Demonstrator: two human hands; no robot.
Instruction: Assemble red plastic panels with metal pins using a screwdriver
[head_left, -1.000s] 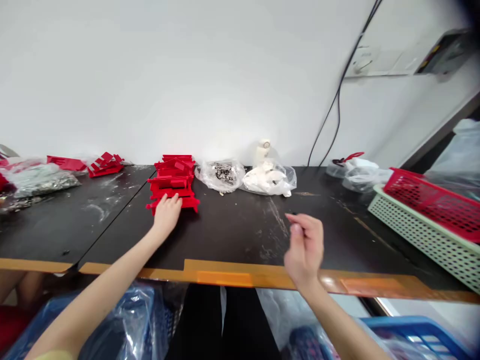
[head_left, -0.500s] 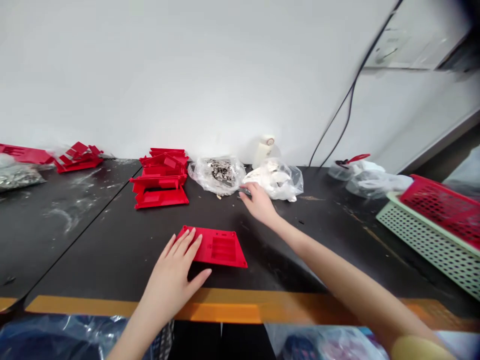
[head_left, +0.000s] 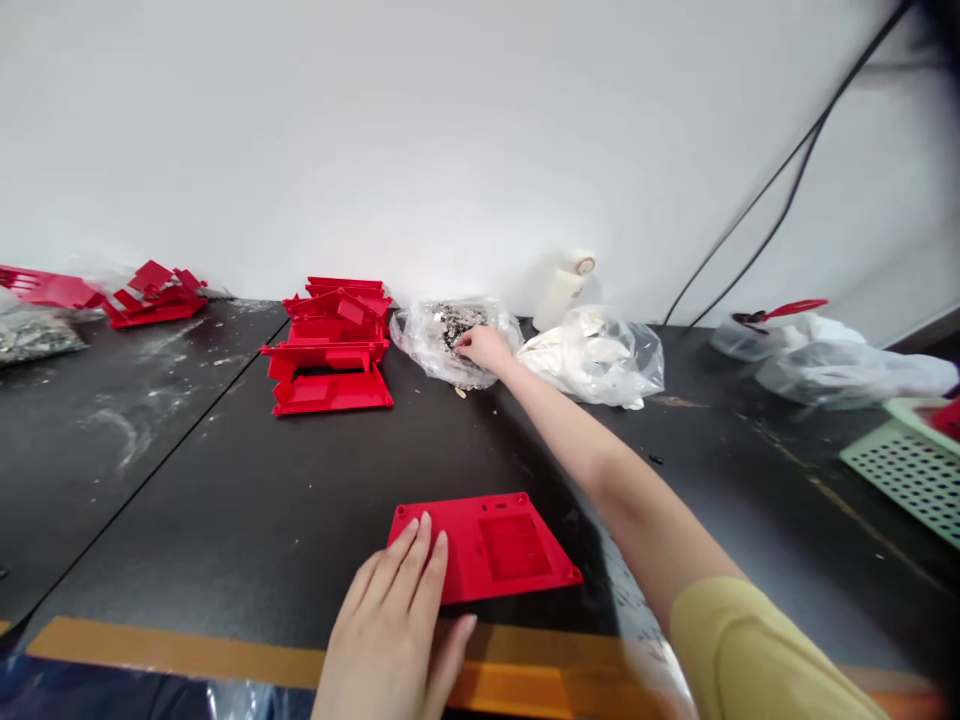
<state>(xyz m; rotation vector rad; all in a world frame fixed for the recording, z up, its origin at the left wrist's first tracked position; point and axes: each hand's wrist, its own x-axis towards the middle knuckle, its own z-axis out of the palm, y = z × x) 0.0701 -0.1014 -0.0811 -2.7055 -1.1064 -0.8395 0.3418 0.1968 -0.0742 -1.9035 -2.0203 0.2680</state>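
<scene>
A red plastic panel (head_left: 517, 560) with a recessed rectangular compartment lies near the table's front edge. My left hand (head_left: 397, 610) rests on its left part, the fingers stretched out flat and the thumb apart by the near side. Farther back, my right hand (head_left: 484, 347) reaches into an open clear plastic bag (head_left: 420, 345) of small shiny metal pieces (head_left: 452, 325). Its fingertips are bent together at the pieces; whatever is between them is too small to make out.
Stacked red plastic parts (head_left: 330, 390) stand left of the bag. Right of it are a bag of white pieces (head_left: 592, 350) and a white bottle (head_left: 562, 290). A pale green basket (head_left: 904, 480) sits far right. More red parts (head_left: 154, 300) lie far left.
My right hand has moved from between the two bags into the bag of metal pieces, and its fingers have drawn together. My left hand stays on the panel. The view has shifted.
</scene>
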